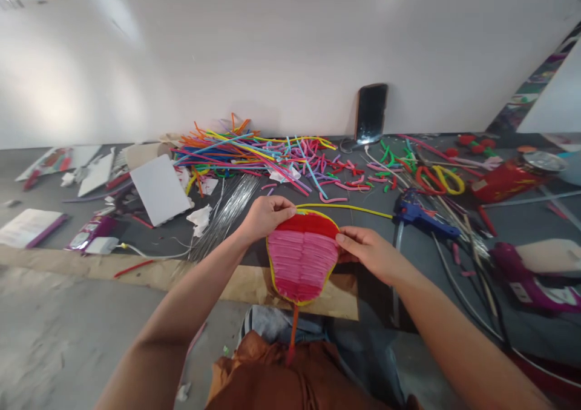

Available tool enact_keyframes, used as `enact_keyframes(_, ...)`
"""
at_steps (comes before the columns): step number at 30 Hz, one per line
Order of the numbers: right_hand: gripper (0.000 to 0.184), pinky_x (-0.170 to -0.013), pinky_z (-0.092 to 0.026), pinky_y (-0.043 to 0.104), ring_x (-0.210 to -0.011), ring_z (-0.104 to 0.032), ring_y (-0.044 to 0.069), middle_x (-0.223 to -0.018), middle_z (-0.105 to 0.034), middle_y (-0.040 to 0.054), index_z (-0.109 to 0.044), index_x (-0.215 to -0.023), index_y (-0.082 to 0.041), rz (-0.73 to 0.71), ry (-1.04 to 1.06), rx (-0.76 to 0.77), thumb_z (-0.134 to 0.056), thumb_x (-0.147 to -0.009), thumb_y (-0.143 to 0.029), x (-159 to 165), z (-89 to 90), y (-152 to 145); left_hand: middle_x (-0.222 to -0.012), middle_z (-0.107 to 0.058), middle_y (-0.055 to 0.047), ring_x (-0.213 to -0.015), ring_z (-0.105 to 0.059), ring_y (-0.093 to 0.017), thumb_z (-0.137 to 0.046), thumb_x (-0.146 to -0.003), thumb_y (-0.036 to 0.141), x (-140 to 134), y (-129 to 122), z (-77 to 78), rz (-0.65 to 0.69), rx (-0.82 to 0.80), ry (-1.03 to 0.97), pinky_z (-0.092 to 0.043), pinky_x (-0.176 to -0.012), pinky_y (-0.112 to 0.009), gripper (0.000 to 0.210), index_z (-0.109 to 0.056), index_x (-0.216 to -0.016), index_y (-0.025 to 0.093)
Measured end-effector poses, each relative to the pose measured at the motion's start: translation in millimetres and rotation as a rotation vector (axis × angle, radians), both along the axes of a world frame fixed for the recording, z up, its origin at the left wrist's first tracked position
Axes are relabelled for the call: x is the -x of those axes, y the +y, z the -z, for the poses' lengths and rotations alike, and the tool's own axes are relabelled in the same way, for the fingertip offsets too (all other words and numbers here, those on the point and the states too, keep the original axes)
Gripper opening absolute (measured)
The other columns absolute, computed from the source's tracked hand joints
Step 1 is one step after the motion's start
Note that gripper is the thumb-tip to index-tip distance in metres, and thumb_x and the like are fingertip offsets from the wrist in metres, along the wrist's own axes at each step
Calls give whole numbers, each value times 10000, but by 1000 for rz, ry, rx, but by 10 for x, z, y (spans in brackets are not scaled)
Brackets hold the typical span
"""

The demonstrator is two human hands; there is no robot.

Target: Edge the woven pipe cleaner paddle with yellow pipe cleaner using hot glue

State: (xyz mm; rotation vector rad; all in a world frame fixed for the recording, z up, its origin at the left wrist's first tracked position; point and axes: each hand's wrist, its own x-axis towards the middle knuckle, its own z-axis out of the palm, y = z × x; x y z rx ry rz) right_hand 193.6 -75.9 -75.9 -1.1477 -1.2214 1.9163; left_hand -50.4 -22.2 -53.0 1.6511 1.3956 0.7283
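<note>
The left hand pinches the upper left edge of a fan-shaped pipe-cleaner panel, its thumb and fingertips closed on the rim. The right hand grips the panel's right edge, thumb in front and the other fingers partly hidden behind. The panel hangs between the two hands, above the near edge of the dark tabletop. It has a red top band, a pink ribbed middle, a darker pink foot and a yellow border; an orange stem runs down from it toward the person's body.

From the top edge, beside the left fingertips, a loose yellow pipe cleaner stretches over and past the right hand, its far end near a blue glue gun. Just left of the grip lies a bundle of thin wires, with crumpled tissue and a white box farther left. Beyond the hands spreads a heap of coloured pipe cleaners, and past it, to the right, a smartphone leans on a white panel wall. Well right of the grip lies a red can.
</note>
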Motion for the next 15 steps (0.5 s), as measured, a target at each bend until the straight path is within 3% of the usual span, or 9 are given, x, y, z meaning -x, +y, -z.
enact_keyframes(11, 307, -682, -522, 308, -626, -600, 141, -663, -626, -39, -620, -709, -202, 156, -70, -87, -710, -686, -494, 134, 89, 6, -619, -624, 19, -535, -503, -79, -686, -717, 397, -2, -34, -57, -39, 27, -94, -362, -505, -179, 288, -700, -821, 129)
enact_keyframes(13, 308, -689, -522, 307, -647, -605, 143, -686, -635, -35, -630, -728, -201, 177, -47, -87, -709, -694, -496, 113, 51, 4, -656, -647, 8, -540, -533, -86, -691, -726, 444, 8, -71, -55, -63, 85, -238, -401, -522, -186, 412, -674, -989, 126)
enact_keyframes(15, 318, -685, -525, 303, -662, -607, 140, -709, -642, -29, -637, -749, -199, 204, -9, -86, -712, -697, -504, 74, -6, 17, -744, -682, -15, -595, -591, -103, -730, -707, 463, 20, -156, -29, -98, 194, -525, -463, -583, -204, 553, -614, -1137, 136)
